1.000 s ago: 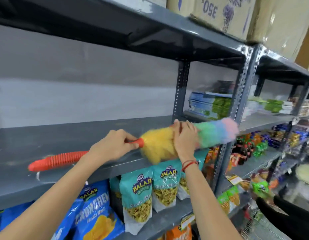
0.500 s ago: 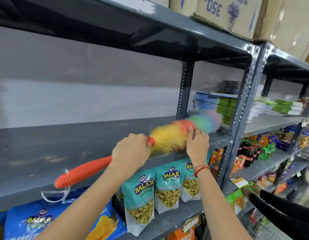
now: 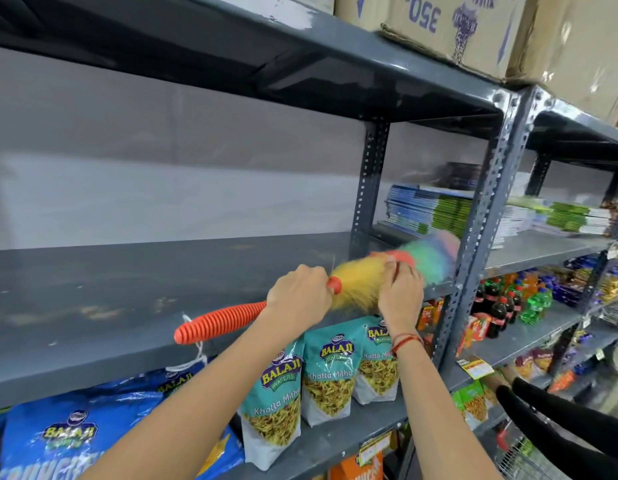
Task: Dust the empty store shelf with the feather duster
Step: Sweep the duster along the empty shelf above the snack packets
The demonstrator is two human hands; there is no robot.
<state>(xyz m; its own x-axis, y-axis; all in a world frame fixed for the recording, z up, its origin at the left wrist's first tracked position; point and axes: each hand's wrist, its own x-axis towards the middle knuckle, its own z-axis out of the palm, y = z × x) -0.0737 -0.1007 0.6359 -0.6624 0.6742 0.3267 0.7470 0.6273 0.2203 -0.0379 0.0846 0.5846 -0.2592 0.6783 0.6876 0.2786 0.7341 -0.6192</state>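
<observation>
I'm in the sweeping step: my left hand is clenched round the orange handle of the feather duster just behind the fluff, and my right hand presses loosely on the fluffy head, fingers spread on it, not closed round it. The duster lies slanted across the near right part of the empty shelf, its blurred tip near the right upright post. Pale dusty smudges show on the shelf's left part, so I judge most of the surface is not yet done. Next I'd want to draw the head leftward along the shelf, keeping it flat and clear of the snack packets below.
</observation>
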